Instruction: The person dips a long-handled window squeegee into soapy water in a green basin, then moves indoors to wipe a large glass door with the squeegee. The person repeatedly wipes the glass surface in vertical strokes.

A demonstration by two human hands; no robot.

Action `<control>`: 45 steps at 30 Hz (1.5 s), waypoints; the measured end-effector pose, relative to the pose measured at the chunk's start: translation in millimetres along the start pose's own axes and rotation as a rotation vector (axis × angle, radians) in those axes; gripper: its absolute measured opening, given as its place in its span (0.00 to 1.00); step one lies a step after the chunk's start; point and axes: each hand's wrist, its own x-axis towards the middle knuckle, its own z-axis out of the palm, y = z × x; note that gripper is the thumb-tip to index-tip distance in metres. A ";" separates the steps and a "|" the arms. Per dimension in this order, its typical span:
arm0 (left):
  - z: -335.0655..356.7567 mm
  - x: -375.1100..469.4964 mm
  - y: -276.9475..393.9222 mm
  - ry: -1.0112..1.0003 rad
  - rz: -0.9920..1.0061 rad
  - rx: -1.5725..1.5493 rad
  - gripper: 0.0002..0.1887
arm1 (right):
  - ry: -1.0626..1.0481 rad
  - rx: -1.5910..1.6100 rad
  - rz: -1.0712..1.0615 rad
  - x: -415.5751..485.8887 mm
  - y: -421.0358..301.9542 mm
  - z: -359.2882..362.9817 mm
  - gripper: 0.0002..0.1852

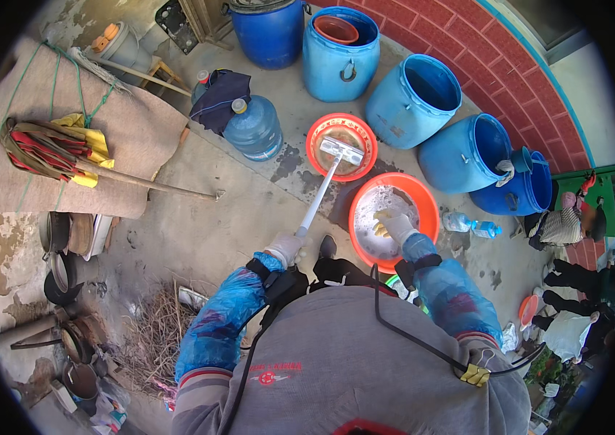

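Observation:
My left hand (286,249), in a whitish glove, is closed around the pale pole (318,200) of a flat-headed mop. The mop's white rectangular head (342,150) rests in a red patterned basin (313,157) holding murky water. Over a larger orange-red basin (428,209) is my gloved right hand (396,224), just above or touching white suds (370,209). Its fingers are bent and look yellowish; whether they hold anything cannot be made out. Blue plastic sleeves cover both forearms.
Several blue plastic barrels (413,100) line the red brick wall (503,70). Large water bottles (253,128) stand beyond the basins. A rag mop (52,149) lies across a draped mat (139,125) at left, above dry twigs (158,331). Other people (568,321) are at far right.

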 end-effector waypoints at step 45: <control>17.4 -93.4 24.0 -0.067 -0.046 -0.140 0.15 | -0.156 1.022 0.422 49.6 -79.0 148.1 0.16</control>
